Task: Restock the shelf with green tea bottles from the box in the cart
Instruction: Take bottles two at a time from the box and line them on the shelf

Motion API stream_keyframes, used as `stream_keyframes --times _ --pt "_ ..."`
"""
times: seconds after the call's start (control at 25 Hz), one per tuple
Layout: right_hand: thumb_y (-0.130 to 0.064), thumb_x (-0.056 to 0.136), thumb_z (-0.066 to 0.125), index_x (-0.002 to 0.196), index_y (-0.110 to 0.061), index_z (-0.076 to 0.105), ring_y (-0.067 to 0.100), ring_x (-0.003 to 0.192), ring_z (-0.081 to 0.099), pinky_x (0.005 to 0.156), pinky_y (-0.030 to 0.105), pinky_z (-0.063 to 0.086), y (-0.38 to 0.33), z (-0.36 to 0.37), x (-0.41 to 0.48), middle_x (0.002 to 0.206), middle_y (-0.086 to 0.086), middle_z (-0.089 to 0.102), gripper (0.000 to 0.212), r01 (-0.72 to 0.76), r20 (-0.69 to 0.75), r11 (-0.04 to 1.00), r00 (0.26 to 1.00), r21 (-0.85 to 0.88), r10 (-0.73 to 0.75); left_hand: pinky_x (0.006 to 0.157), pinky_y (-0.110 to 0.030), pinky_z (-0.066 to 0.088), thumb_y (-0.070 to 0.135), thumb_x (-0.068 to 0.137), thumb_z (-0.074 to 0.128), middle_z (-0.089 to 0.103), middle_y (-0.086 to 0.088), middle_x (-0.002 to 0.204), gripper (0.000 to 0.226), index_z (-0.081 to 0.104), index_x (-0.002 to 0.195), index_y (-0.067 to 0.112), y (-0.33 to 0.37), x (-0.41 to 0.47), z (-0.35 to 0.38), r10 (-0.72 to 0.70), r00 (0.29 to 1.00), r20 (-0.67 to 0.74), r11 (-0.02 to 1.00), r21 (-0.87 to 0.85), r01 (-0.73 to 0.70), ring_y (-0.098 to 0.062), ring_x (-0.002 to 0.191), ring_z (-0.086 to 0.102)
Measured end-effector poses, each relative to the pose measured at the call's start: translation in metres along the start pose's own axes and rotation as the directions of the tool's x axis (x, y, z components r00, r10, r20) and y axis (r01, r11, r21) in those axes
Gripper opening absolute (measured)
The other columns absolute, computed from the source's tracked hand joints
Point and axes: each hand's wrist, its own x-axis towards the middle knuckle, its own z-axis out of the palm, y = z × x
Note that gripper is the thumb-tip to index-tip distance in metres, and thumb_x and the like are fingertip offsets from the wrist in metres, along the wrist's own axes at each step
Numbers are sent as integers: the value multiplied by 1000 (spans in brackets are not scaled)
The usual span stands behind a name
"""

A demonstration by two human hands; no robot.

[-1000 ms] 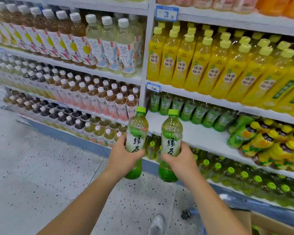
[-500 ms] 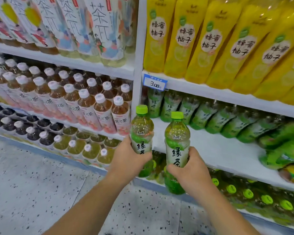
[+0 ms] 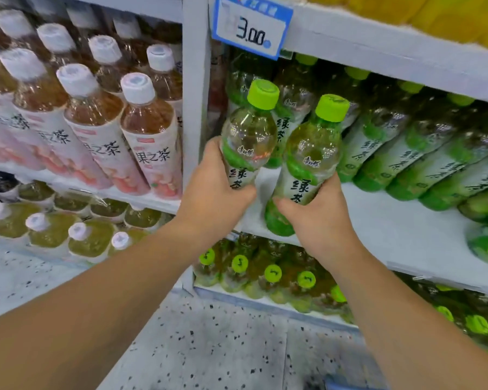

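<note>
- Head view: two green tea bottles are held up at the front edge of a white shelf [image 3: 378, 220], one in each hand.
- The left hand [image 3: 214, 190] is wrapped around the lower body of the left bottle [image 3: 248, 130], fingers clamped on its label; the green cap points toward 12 o'clock, tilted slightly to 1 o'clock.
- The right hand [image 3: 319, 220] is closed around the lower half of the right bottle [image 3: 307, 161], whose base is seen over the shelf's front lip and whose cap leans toward 1 o'clock.
- The two held bottles are just beside each other, the right one at 4 o'clock from the left one.
- A row of stocked green tea bottles [image 3: 406, 153] is ranged behind them, from 12 to 3 o'clock of the hands, at the back of the same shelf.
- A blue price tag [image 3: 251, 26] reading 3.00 is fixed at 12 o'clock on the shelf edge above.
- White-capped peach tea bottles [image 3: 150, 136] are stood in the bay at 9 o'clock, past a white upright [image 3: 195, 108].
- Speckled floor [image 3: 209, 347] is seen at 6 o'clock.
</note>
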Motion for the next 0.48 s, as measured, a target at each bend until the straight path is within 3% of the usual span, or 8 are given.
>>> stream_keyframes --times 0.12,0.2,0.32,0.4,0.48 --pt "-20 77 82 131 -30 42 1 108 63 96 35 53 12 6 4 118 -14 64 68 75 21 997 997 30 -76 75 6 35 11 78 76 54 33 101 60 40 122 31 -8 7 8 45 996 -74 997 -55 -50 27 96 50" --pt "-18 79 80 135 -27 40 2 110 63 97 34 53 19 9 2 120 -13 64 69 109 41 992 993 59 -112 79 3 38 16 80 76 56 28 109 62 40 130 26 -12 8 10 25 997 -74 998 -60 -29 21 102 53" --pt "-24 79 80 135 -26 40 -3 108 62 88 15 51 30 8 2 119 -14 65 69 104 76 993 991 50 -108 79 -3 44 25 79 80 60 21 111 65 43 132 25 -19 4 9 -45 999 -27 999 7 45 9 101 58" --pt "-30 76 83 129 -30 43 -3 109 60 87 11 49 40 6 -1 121 -11 62 66 75 91 997 993 -25 -72 90 -16 48 28 80 82 62 10 121 67 44 134 21 -25 -2 12 -93 996 18 993 80 91 -3 109 58" --pt "-33 76 82 121 -34 47 3 110 58 91 22 49 50 7 -6 120 -8 60 57 83 73 989 995 -123 -75 104 -31 44 30 86 77 55 -2 138 73 37 145 16 -29 -6 19 -133 991 21 981 142 128 -17 126 53"
